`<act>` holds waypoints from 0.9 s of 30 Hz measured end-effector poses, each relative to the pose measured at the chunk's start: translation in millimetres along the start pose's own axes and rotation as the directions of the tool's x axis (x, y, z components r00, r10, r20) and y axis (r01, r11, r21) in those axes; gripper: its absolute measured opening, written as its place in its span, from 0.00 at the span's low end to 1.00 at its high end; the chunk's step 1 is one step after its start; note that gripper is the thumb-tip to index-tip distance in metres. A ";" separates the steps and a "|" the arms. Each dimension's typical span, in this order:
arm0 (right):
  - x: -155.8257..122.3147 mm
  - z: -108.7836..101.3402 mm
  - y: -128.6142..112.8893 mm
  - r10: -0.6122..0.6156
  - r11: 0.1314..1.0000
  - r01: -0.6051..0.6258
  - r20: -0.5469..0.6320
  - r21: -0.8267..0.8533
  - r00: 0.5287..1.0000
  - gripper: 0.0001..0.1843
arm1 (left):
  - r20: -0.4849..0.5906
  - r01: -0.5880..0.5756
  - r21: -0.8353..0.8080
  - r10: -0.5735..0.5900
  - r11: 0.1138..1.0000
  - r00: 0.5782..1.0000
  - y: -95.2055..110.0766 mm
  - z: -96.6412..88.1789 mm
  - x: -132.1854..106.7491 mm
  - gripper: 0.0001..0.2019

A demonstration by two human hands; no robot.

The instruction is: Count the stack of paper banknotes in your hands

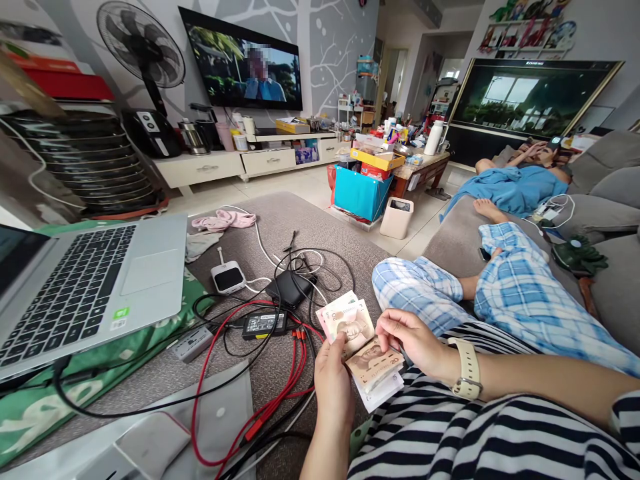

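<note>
My left hand (334, 377) is closed around a folded stack of banknotes (376, 363), its thumb pressed on the upper notes. The lower part shows a brown 20 note on top, with paler paper sticking out beneath. Paler notes (354, 325) fan out above the thumb. My right hand (407, 333) has its fingers bent and pinched at the right edge of the brown note; the fingertips are partly hidden. A pale watch is on the right wrist.
Left of my hands lie tangled black, white and red cables (300, 350), a power adapter (264, 325), a small white device (228, 277) and an open laptop (150, 267). A person under a blue cloth (515, 190) lies on the sofa at right. A blue box (357, 193) and bin (397, 218) stand ahead.
</note>
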State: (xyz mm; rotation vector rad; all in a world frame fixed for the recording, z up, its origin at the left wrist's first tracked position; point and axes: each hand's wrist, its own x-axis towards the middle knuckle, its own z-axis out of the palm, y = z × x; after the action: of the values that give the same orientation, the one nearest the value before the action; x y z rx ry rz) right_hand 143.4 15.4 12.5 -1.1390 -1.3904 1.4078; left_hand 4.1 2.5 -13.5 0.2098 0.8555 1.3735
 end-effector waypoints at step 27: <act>2.0 2.9 3.4 0.098 0.993 -0.095 -0.034 0.072 0.995 0.17 | 0.016 -0.028 0.069 0.027 0.997 1.000 -3.7 -3.4 2.2 0.20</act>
State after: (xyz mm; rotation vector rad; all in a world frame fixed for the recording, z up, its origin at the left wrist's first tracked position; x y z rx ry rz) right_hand 140.3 16.6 8.9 -1.1944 -1.2650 1.4844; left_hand 4.7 2.5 -19.0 0.2859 0.8915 1.3670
